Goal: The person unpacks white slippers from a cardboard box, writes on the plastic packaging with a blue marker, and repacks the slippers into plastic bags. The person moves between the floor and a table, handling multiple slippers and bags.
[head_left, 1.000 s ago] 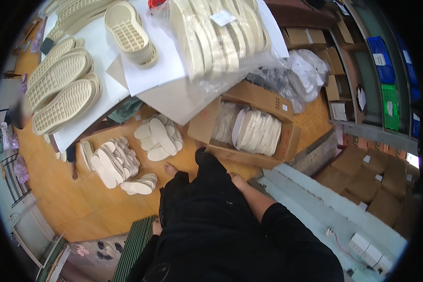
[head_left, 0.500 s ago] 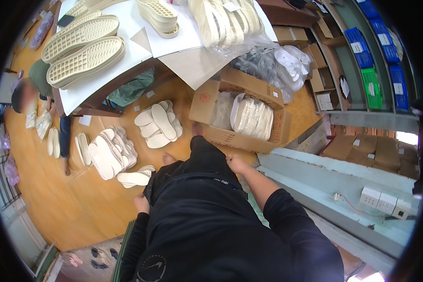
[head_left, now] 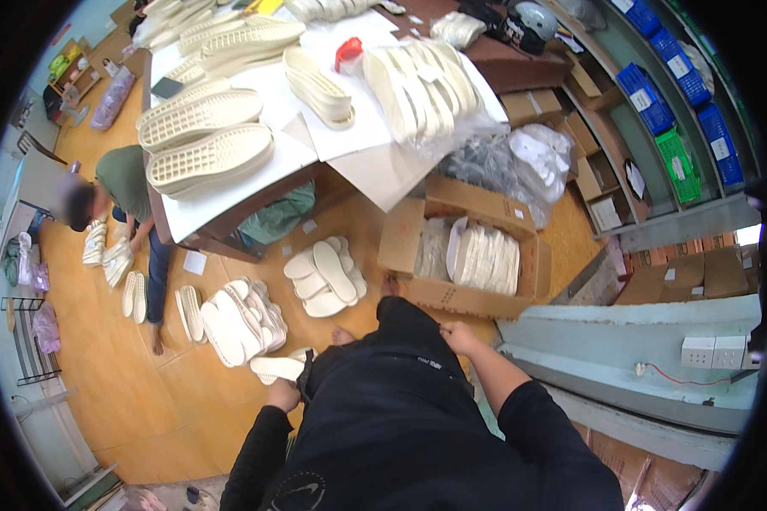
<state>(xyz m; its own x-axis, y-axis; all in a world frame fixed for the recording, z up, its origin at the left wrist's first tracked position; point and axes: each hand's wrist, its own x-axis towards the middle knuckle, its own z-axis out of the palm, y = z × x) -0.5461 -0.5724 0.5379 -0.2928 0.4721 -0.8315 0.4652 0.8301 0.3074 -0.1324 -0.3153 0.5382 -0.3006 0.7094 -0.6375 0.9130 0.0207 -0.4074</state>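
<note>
Orange wooden floor [head_left: 145, 400] — green shelving [head_left: 656, 162] along the right wall.

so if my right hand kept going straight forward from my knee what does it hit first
Probably the near wall of the open cardboard box of white soles, just ahead of the right hand resting on the dark trouser leg. Depth is unclear, so it might pass above the rim.

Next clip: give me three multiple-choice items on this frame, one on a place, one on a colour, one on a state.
1. Where does the open cardboard box stand?
A. on the table
B. on the floor
C. on a shelf

2. What colour are the person's trousers?
A. black
B. white
C. red

3. What is the right hand doing?
A. lifting a box
B. holding a sole
C. resting closed on the trousers

Key: 1 B, it sits on orange floor beside the table; 2 A, dark fabric throughout; 3 C, its fist lies on the thigh.
</note>
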